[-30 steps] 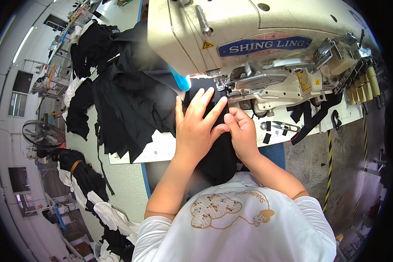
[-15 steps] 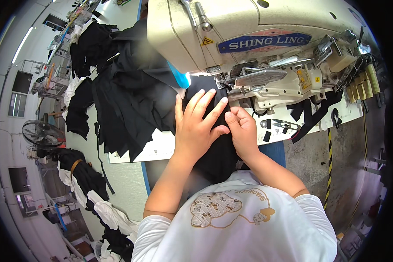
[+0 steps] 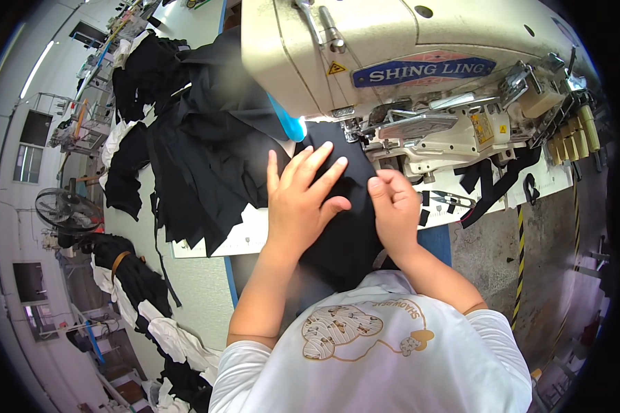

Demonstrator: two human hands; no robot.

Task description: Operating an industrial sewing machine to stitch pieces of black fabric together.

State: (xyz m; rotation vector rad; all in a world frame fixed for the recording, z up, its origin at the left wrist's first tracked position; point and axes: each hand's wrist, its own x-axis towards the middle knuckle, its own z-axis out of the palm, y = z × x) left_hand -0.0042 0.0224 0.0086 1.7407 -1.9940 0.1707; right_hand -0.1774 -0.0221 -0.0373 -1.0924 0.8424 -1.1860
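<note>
A black fabric piece (image 3: 348, 227) runs from the needle area of a cream sewing machine (image 3: 296, 62) down toward my lap. My left hand (image 3: 302, 199) lies on its left part with fingers spread, the fingertips a little short of the presser foot (image 3: 351, 131). At the cloth's right edge, my right hand (image 3: 396, 210) pinches the fabric between thumb and curled fingers. A lamp with a blue cover (image 3: 287, 122) lights the cloth beside the needle.
A heap of black cut fabric (image 3: 207, 138) covers the table to the left. Thread snips (image 3: 456, 199) and black strips (image 3: 492, 186) lie on the white machine bed at right. Farther left are more black and white garments (image 3: 127, 268) and a fan (image 3: 69, 212).
Both hands have moved apart, the left one slightly leftward and the right one right and nearer to me. More of the black cloth shows between them.
</note>
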